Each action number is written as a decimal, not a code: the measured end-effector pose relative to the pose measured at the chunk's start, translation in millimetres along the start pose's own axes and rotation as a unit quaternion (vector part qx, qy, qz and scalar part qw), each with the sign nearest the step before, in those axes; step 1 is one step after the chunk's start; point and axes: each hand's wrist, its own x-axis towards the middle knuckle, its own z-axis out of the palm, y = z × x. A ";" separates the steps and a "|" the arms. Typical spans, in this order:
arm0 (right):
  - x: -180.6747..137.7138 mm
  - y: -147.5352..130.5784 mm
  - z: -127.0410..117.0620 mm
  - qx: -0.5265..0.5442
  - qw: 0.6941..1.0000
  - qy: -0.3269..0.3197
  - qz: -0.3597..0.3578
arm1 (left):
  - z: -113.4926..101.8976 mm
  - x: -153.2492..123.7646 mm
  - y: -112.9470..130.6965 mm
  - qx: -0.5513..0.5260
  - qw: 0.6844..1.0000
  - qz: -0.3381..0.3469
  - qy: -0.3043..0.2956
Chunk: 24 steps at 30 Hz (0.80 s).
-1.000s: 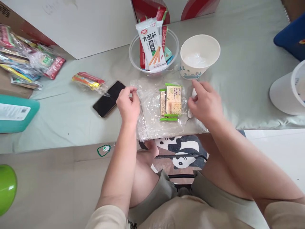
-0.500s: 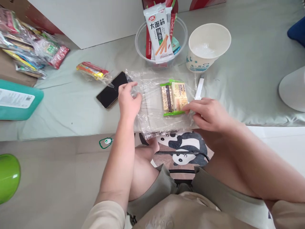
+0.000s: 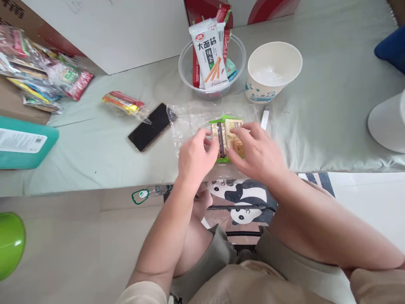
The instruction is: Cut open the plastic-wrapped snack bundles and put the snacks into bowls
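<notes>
Two biscuit packs with green edges, one showing a dark band (image 3: pixel 220 141) and one cream-coloured (image 3: pixel 234 131), lie side by side on a clear plastic bag (image 3: pixel 186 120). My left hand (image 3: pixel 198 156) is at the left edge of the banded pack, thumb and fingers curved and apart. Over the right part of the cream pack, my right hand (image 3: pixel 261 154) spreads its thumb and fingers, partly hiding it. Whether the fingertips touch the packs is hard to tell. Neither hand grips anything visibly.
Behind the bag stand a clear bowl (image 3: pixel 186 78) of snack packets and a paper tub (image 3: pixel 274 71). A white-handled tool (image 3: pixel 265 118) lies beside the bag. To the left are a phone (image 3: pixel 150 128), wrapped snacks (image 3: pixel 123 103) and a teal container (image 3: pixel 47 143).
My left hand has left the bag's left side and moved right to the packs. My right hand has shifted left over the cream pack, its fingers now spread. The view has tilted slightly.
</notes>
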 end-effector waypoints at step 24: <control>-3.8 8.3 -5.8 0.092 0.994 -0.033 0.052 | 5.8 -19.3 -5.0 0.039 0.996 0.077 -0.030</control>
